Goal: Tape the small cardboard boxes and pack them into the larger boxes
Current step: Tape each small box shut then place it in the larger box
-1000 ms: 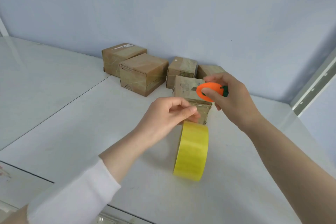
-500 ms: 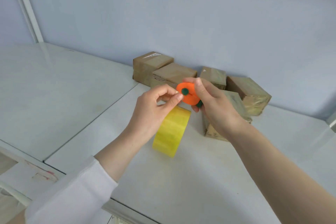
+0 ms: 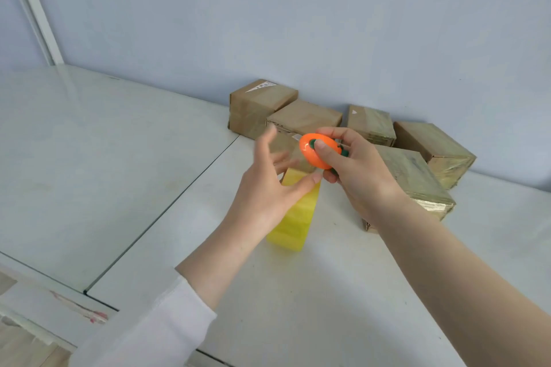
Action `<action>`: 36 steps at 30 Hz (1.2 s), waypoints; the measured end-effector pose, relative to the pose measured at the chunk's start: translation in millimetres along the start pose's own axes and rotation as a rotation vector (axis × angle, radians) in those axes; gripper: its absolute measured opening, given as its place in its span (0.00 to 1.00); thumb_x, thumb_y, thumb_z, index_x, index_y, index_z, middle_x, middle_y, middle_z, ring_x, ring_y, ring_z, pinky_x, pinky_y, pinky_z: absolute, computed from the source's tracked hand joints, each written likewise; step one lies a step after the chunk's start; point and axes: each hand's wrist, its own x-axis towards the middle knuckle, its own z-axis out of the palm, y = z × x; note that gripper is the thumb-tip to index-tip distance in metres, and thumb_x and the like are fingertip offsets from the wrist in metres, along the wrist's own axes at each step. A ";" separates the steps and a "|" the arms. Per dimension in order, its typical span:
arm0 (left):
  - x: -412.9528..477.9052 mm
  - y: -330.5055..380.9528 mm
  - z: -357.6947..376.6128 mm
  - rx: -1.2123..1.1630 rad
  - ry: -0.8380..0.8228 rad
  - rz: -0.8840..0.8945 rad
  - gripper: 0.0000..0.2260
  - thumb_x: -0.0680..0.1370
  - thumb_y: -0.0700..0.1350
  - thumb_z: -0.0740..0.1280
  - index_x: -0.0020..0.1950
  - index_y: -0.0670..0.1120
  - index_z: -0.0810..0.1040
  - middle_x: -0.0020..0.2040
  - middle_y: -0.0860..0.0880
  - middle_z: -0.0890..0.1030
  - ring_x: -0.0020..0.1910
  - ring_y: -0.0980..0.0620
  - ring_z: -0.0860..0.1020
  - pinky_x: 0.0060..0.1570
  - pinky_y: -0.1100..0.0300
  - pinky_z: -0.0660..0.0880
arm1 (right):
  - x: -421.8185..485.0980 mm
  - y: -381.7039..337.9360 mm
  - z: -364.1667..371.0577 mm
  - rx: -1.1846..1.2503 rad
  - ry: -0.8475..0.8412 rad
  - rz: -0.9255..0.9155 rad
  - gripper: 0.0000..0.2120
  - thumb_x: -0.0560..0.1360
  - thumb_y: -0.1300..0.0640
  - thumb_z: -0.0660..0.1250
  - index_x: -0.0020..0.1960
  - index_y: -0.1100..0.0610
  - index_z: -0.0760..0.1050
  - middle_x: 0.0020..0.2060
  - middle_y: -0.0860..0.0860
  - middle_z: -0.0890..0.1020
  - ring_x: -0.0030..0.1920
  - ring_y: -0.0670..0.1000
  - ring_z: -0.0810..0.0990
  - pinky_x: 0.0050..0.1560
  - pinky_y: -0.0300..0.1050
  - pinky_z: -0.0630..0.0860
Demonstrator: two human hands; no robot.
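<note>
white tabletop (image 3: pixel 119 176) runs wide left of the left hand (image 3: pixel 267 192).
left fingers spread above yellow tape roll (image 3: pixel 295 223); right hand (image 3: pixel 362 180) grips orange cutter (image 3: pixel 311 155), small boxes (image 3: pixel 413 177) close behind it.

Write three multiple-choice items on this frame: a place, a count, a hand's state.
1. Where is the yellow roll of tape? A. on a box B. on edge on the white tabletop C. inside a drawer
2. How many small brown cardboard boxes show? A. three B. seven C. five
3. What is the right hand doing? A. gripping the orange oval plastic cutter B. lying flat C. pointing
Key: B, its rim rests on the table; C, five sit near the wall; A, fingers curl round it.
</note>
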 end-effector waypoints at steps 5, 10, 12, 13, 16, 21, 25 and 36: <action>-1.4 2.5 2.8 0.138 0.017 0.142 0.31 0.72 0.49 0.72 0.69 0.59 0.59 0.74 0.49 0.56 0.75 0.54 0.53 0.64 0.67 0.57 | 16.9 7.5 -7.5 -0.483 0.043 -0.003 0.04 0.77 0.53 0.65 0.48 0.52 0.77 0.45 0.50 0.81 0.42 0.44 0.78 0.41 0.38 0.73; 12.4 9.0 6.8 0.693 -0.054 0.253 0.10 0.79 0.51 0.60 0.54 0.51 0.78 0.76 0.43 0.53 0.75 0.51 0.43 0.65 0.64 0.49 | 30.5 2.6 -49.5 -0.934 0.106 -0.218 0.19 0.79 0.47 0.59 0.48 0.60 0.82 0.48 0.58 0.84 0.54 0.59 0.76 0.54 0.45 0.67; 20.6 19.1 6.5 0.842 -0.051 0.256 0.12 0.80 0.51 0.58 0.55 0.52 0.79 0.76 0.42 0.55 0.75 0.49 0.43 0.68 0.59 0.51 | 36.2 4.7 -88.0 -1.139 0.097 -0.246 0.17 0.80 0.49 0.57 0.56 0.58 0.80 0.59 0.56 0.80 0.64 0.58 0.71 0.62 0.44 0.61; 22.4 24.7 9.5 0.871 -0.038 0.292 0.12 0.80 0.51 0.58 0.56 0.52 0.79 0.75 0.42 0.57 0.75 0.48 0.45 0.69 0.57 0.51 | 37.0 7.2 -106.0 -1.215 0.041 -0.203 0.16 0.80 0.50 0.57 0.61 0.55 0.78 0.64 0.54 0.76 0.69 0.56 0.66 0.68 0.46 0.57; 12.4 41.3 39.9 0.789 -0.095 0.515 0.12 0.79 0.50 0.62 0.59 0.49 0.79 0.71 0.42 0.66 0.74 0.45 0.55 0.68 0.59 0.51 | 31.9 15.0 -142.2 -1.215 -0.152 -0.016 0.17 0.81 0.50 0.55 0.65 0.53 0.74 0.66 0.51 0.73 0.72 0.54 0.62 0.70 0.47 0.57; -5.0 38.0 98.2 0.676 -0.360 0.327 0.15 0.78 0.57 0.59 0.63 0.56 0.73 0.69 0.53 0.69 0.68 0.52 0.66 0.65 0.53 0.65 | -11.5 7.1 -156.6 -1.244 0.017 -0.041 0.14 0.80 0.45 0.53 0.47 0.52 0.74 0.45 0.51 0.77 0.53 0.55 0.75 0.52 0.50 0.70; 0.2 43.3 100.3 0.575 -0.602 0.327 0.12 0.79 0.54 0.60 0.62 0.60 0.74 0.65 0.58 0.73 0.65 0.57 0.69 0.64 0.53 0.67 | -67.0 3.2 -176.7 -1.411 0.069 -0.024 0.11 0.77 0.42 0.56 0.45 0.49 0.66 0.43 0.51 0.80 0.46 0.56 0.77 0.40 0.47 0.68; -3.7 55.9 138.1 1.063 -0.732 0.263 0.24 0.82 0.54 0.42 0.77 0.52 0.41 0.78 0.52 0.46 0.76 0.55 0.45 0.75 0.53 0.44 | -73.6 22.2 -166.2 -1.045 -0.328 -0.025 0.26 0.82 0.50 0.45 0.76 0.56 0.40 0.77 0.49 0.41 0.74 0.43 0.36 0.67 0.31 0.35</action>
